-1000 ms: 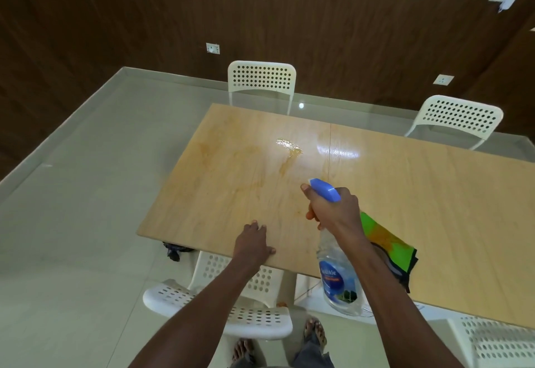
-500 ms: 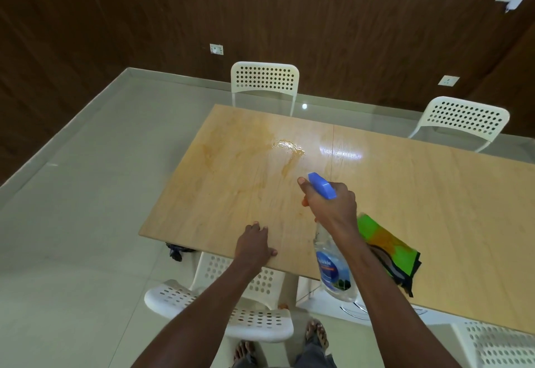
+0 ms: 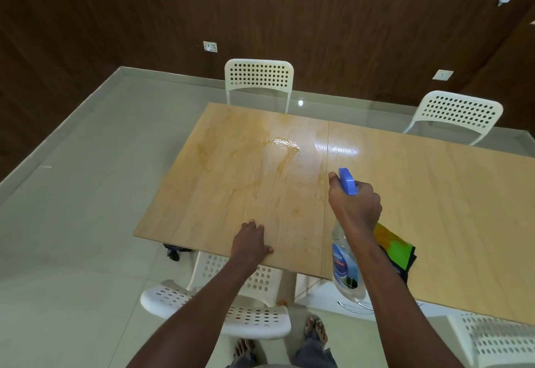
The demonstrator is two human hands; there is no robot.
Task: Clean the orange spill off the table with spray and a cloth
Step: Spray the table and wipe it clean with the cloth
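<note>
One wide table (image 3: pixel 434 208) carried the orange spill (image 3: pixel 278 150) on its far left half, well beyond your hands. Your right hand (image 3: pixel 354 208) gripped the spray bottle (image 3: pixel 346 263), nozzle toward the spill; better to aim at the wet centre. Your left hand (image 3: pixel 250 241) rested flat, holding nothing. Your forearm hid most of the cloth (image 3: pixel 396 251).

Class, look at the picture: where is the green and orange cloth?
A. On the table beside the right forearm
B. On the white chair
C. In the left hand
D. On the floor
A: the cloth lies on the table, partly hidden behind the right forearm; the left hand rests bare on the table edge.
</note>
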